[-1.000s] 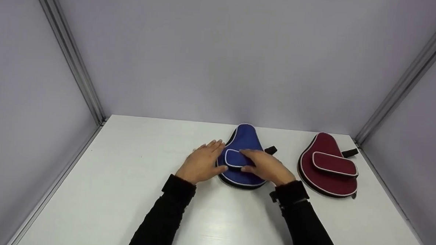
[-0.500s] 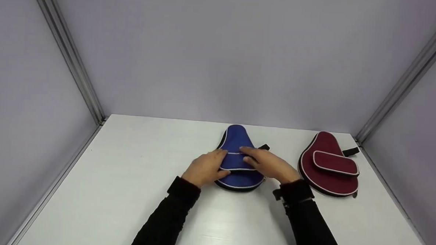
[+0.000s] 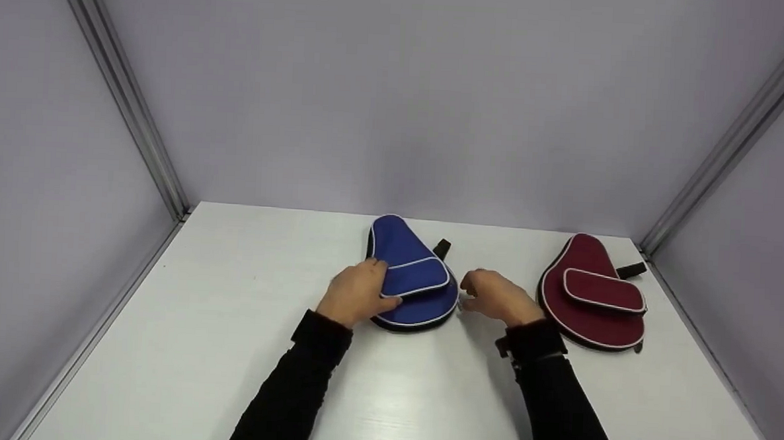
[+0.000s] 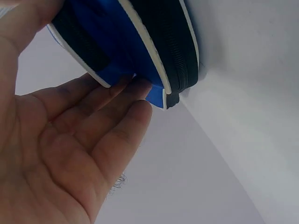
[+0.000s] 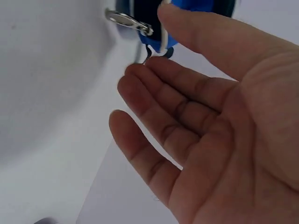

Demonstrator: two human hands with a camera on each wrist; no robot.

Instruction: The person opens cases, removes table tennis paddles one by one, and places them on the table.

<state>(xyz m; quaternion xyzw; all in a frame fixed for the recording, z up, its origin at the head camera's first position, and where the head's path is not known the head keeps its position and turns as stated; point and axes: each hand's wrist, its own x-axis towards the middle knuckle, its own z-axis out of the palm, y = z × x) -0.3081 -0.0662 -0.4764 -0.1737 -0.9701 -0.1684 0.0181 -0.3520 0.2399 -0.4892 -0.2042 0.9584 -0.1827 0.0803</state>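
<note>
A blue table tennis paddle case (image 3: 394, 236) with white piping and a raised front pocket lies on the white table. My left hand (image 3: 354, 292) holds its left side, with the thumb and fingers about the end of the pocket (image 3: 416, 276). In the left wrist view, the fingers touch the blue cloth near the black zipper (image 4: 175, 56). My right hand (image 3: 498, 296) is beside the case's lower right edge, its fingers loosely bent and gripping nothing. Close to its thumb, the right wrist view shows a metal zipper pull (image 5: 126, 19).
A dark red paddle case (image 3: 582, 258) of the same shape lies to the right, its black strap (image 3: 631, 271) sticking out. Grey-white panels stand behind and at both sides of the white table (image 3: 243, 293).
The blue case has slid left and turned slightly, its black strap swinging with it. My left hand has moved onto its pocket end. My right hand has come off the pocket to the right edge.
</note>
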